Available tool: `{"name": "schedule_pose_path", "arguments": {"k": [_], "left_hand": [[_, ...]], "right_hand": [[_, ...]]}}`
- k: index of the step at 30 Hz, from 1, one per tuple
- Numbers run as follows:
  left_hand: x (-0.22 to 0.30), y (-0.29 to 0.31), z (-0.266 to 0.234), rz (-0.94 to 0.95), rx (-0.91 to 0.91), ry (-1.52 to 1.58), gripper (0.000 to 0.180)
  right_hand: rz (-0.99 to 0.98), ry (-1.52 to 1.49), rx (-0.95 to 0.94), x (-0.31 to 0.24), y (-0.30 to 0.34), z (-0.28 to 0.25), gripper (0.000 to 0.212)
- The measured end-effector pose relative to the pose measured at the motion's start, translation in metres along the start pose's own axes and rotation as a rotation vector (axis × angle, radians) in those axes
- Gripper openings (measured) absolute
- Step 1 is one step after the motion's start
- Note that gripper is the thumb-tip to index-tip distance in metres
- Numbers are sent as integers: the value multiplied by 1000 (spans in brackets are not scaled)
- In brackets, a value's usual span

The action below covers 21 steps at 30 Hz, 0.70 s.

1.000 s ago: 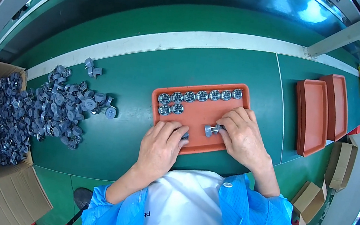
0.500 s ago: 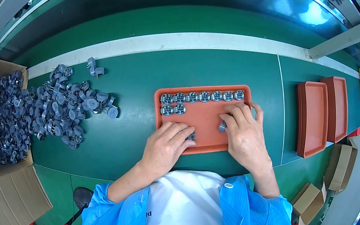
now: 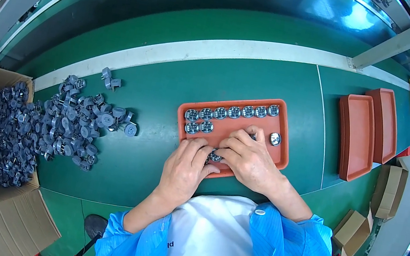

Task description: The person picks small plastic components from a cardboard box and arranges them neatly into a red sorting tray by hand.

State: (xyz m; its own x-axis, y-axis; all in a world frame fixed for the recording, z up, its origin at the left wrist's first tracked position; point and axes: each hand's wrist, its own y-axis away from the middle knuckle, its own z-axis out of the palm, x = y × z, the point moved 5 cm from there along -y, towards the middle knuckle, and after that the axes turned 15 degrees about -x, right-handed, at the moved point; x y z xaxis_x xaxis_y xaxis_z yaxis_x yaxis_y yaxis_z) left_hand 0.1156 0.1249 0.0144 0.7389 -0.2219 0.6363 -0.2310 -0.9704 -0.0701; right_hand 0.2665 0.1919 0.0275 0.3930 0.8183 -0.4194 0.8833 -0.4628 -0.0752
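Observation:
A shallow orange tray (image 3: 233,169) lies before me. Along its far side runs a row of small round grey parts with silvery faces up (image 3: 234,112), and two more start a second row at the left. My left hand (image 3: 183,171) bends over the tray's near left corner, its fingers closed on a small round part (image 3: 215,157). My right hand (image 3: 252,163) reaches in from the right, its fingertips at that same part. Another round part (image 3: 253,136) shows partly beside the right hand's knuckles. A single silvery-faced part (image 3: 275,139) sits near the tray's right side.
Left of the tray, a heap of loose grey parts (image 3: 72,121) spills from an open cardboard box (image 3: 9,214). Two stacks of orange trays (image 3: 356,138) stand at the right. Open cardboard cartons (image 3: 353,231) are beyond the bench's right edge. A metal post (image 3: 395,43) rises at the far right.
My right hand has moved left, toward my left hand. One round part now sits uncovered near the tray's right side. The left hand has hardly moved.

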Motion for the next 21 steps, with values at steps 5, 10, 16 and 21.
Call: {"name": "schedule_pose_path", "arguments": {"k": [5, 10, 16, 21], "left_hand": [[0, 6, -14, 16, -34, -212, 40], [-8, 11, -14, -23, -62, -169, 37], [-9, 10, -14, -20, -61, -153, 47], [-15, 8, -7, -56, 0, -35, 51]], "right_hand": [[128, 84, 26, 7, -3, -1, 19], [169, 128, 112, 10, -12, -6, 18], [169, 187, 94, 17, -16, -2, 16], [142, 209, 143, 17, -22, -1, 19]]}}
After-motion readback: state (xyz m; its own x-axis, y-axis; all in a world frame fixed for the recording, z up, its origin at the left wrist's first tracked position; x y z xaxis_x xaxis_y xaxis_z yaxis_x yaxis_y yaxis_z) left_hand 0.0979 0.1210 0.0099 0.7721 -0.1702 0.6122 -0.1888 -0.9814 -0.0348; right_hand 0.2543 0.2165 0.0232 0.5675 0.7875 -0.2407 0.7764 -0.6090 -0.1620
